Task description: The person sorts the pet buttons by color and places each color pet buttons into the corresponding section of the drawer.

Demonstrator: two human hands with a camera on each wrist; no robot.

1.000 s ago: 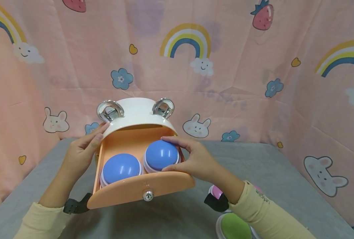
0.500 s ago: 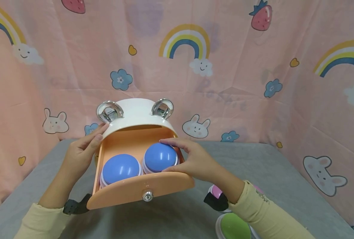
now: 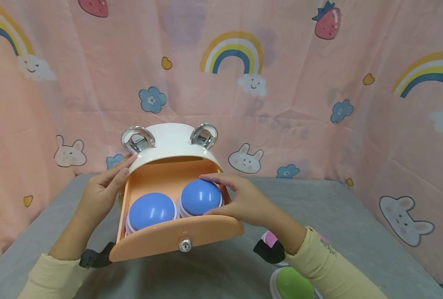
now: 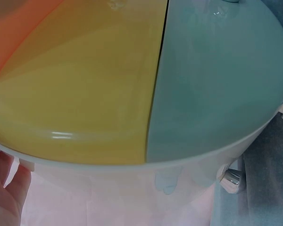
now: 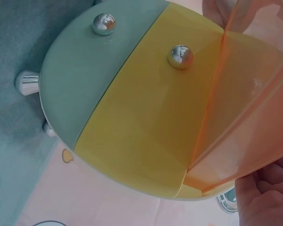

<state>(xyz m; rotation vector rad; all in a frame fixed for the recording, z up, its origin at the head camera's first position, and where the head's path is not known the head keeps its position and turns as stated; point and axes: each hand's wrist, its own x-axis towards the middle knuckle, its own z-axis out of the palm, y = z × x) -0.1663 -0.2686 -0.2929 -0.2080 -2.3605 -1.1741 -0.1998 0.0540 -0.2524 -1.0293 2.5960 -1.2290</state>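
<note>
right hand [image 3: 245, 202] pinches the right blue-domed pot [image 3: 201, 196] between thumb and forefinger, inside the pulled-out orange drawer [image 3: 214, 229]; left blue-domed pot [image 3: 152, 209] just beside. i see left hand [image 3: 101, 189] against the white-topped cabinet [image 3: 172, 138], visible fingers fairly straight.

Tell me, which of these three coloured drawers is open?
The orange drawer, the topmost: it is pulled out, blue domes showing inside. The yellow drawer and green drawer sit flush.
</note>
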